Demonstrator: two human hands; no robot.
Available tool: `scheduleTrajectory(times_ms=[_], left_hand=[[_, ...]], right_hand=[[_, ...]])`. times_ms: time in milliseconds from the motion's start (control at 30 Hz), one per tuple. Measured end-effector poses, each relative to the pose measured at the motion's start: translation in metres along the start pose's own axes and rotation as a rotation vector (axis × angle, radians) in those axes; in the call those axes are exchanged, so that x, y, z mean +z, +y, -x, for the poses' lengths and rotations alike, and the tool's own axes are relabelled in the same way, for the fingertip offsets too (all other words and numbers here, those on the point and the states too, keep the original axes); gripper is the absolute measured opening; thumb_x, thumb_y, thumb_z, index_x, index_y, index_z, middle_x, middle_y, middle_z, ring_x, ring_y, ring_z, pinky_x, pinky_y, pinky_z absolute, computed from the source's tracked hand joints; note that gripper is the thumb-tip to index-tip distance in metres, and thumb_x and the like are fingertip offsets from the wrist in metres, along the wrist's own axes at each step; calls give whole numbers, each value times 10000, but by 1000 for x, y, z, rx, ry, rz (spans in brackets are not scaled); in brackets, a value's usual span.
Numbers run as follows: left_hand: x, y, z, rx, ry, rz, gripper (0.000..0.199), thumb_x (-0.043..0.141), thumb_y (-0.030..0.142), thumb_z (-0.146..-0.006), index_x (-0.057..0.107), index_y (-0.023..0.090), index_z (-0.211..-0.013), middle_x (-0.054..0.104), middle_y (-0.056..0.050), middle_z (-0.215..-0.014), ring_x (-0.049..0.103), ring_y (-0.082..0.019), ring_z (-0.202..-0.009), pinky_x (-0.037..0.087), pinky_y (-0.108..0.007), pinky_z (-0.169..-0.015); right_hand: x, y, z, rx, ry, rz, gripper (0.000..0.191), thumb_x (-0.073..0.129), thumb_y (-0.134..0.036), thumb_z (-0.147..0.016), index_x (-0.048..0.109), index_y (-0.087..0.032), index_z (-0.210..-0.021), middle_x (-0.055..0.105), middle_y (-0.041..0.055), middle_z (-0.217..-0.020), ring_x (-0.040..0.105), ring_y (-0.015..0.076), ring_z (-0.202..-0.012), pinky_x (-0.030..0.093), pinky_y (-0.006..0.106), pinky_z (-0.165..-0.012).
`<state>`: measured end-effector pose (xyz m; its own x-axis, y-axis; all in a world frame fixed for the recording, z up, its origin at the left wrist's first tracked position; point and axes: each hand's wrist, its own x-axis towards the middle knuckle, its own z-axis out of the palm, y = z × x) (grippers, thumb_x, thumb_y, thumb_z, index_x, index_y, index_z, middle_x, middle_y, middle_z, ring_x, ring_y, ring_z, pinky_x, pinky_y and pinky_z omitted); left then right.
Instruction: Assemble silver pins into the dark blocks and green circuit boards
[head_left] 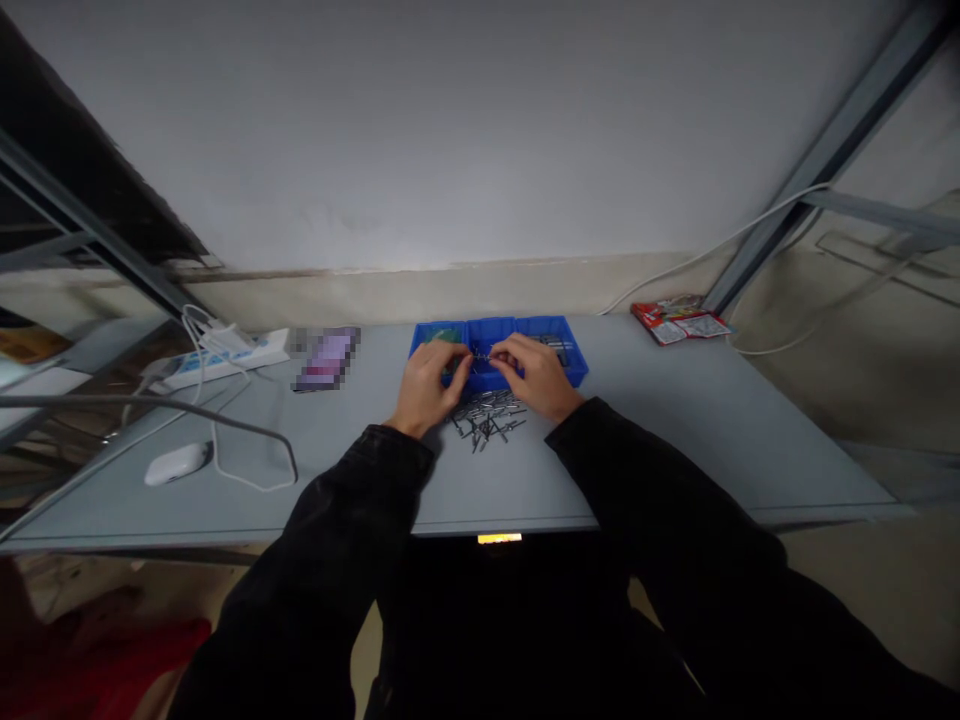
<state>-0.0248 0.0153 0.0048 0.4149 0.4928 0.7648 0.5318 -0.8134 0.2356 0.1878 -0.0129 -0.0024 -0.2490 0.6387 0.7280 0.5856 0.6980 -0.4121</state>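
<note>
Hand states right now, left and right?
Left hand: pinched closed over the blue bins; anything held is too small to tell.
Right hand: also pinched closed there; cannot tell what it holds.

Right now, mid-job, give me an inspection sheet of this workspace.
Surface: grey table.
Job's things: loose metal pins on the near side of three blue trays.
Clutter: blurred purple item, white case, left; red packet, right.
Hands: left hand and right hand at the trays, fingertips close together; grip too small to judge.
Cables: several around the white power strip; white cable, right.
Surroundings: wall behind, metal frame both sides.
</note>
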Motion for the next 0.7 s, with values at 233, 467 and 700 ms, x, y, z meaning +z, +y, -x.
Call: scheduleTrajectory(times_ms=[233, 467, 700], left_hand=[[14, 5, -6, 56, -101, -21, 197, 520, 310, -1051, 670, 182, -1047, 722, -55, -956, 644, -199, -881, 488, -381, -858], [15, 9, -11, 104, -134, -34, 209, 508, 300, -1050, 679, 183, -1021, 739, -55, -944, 643, -210, -876, 465, -402, -862], [17, 14, -3, 31, -67, -14, 198, 544, 308, -1037, 691, 189, -978, 724, -32, -872, 628, -190, -811, 456, -382, -809]], right_hand=[[-2, -4, -1, 8, 22, 10, 163, 487, -230, -1042, 625, -202, -960, 633, 54, -941, 588, 194, -855, 471, 341, -803], [-2, 2, -1, 7, 34, 40, 254, 440, -295, -1069, 593, -210, -886, 621, 53, -886, 582, 202, -855, 459, 355, -805], [-5, 0, -2, -3, -15, 10, 175, 484, -278, -1053, 623, -205, -975, 661, 47, -924, 591, 190, -826, 465, 340, -795]])
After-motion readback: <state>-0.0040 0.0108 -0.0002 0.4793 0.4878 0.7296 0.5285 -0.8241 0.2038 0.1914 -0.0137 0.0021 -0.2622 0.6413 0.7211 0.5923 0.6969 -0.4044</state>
